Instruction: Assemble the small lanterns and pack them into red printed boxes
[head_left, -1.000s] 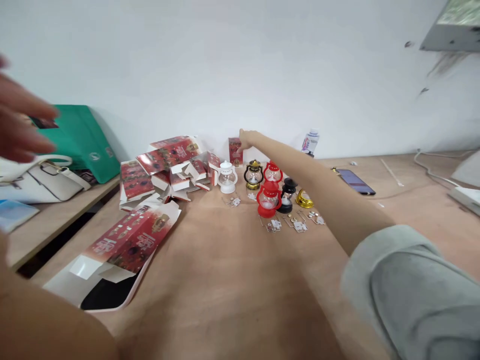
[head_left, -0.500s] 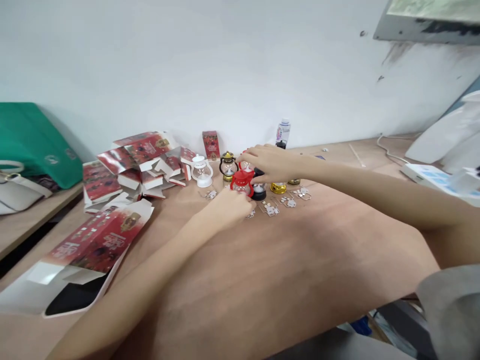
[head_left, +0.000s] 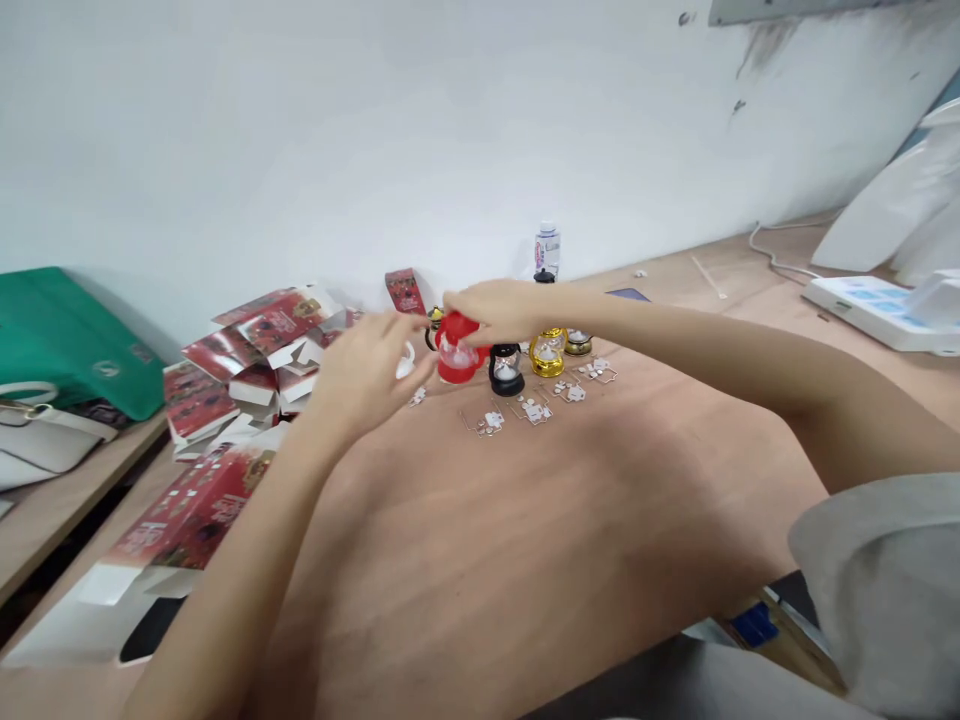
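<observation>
The right hand (head_left: 501, 308)'s grip is pinching the red lantern (head_left: 457, 370) (lifted or standing, I cannot tell) near the black lantern (head_left: 508, 378); a sideways swing risks toppling that. The left hand (head_left: 366, 365) is hovering, fingers parted.

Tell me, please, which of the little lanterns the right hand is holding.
The front red lantern: the right hand grips its top, while the front black lantern and shiny gold lantern to its right stand outside the grasp.
</observation>
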